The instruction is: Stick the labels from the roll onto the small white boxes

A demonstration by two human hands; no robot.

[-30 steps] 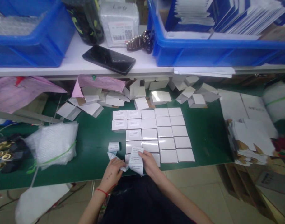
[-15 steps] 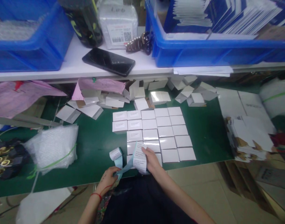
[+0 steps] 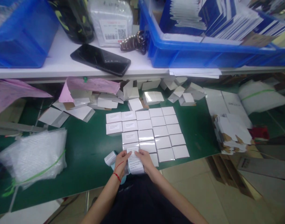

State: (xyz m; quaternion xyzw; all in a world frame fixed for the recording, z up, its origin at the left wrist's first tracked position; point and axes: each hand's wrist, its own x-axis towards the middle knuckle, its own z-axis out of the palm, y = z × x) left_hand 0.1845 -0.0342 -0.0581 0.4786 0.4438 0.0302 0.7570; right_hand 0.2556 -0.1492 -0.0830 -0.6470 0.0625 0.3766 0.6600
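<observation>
Both hands are closed on a strip of printed white labels [image 3: 135,163] at the front edge of the table. My left hand [image 3: 121,163] grips its left side, and my right hand [image 3: 145,158] pinches its right edge. A rolled end of the label strip [image 3: 110,158] with pale blue backing lies left of my left hand. Beyond my hands, small white boxes [image 3: 144,125] stand in close rows. Several at the left, such as the labelled box [image 3: 129,137], carry a printed label; the others show plain tops. My hands and the strip partly cover the nearest boxes.
Open white cartons [image 3: 135,104] lie behind the rows. Bubble wrap bags [image 3: 39,155] rest at left, flattened cardboard pieces [image 3: 233,130] at right. On the shelf above are a black phone [image 3: 101,59], a dark bottle [image 3: 74,21] and blue bins [image 3: 198,56].
My left hand has moved up and right to the label strip beside my right hand. The strip now lies between both hands, closer to the nearest boxes. The camera view has shifted slightly.
</observation>
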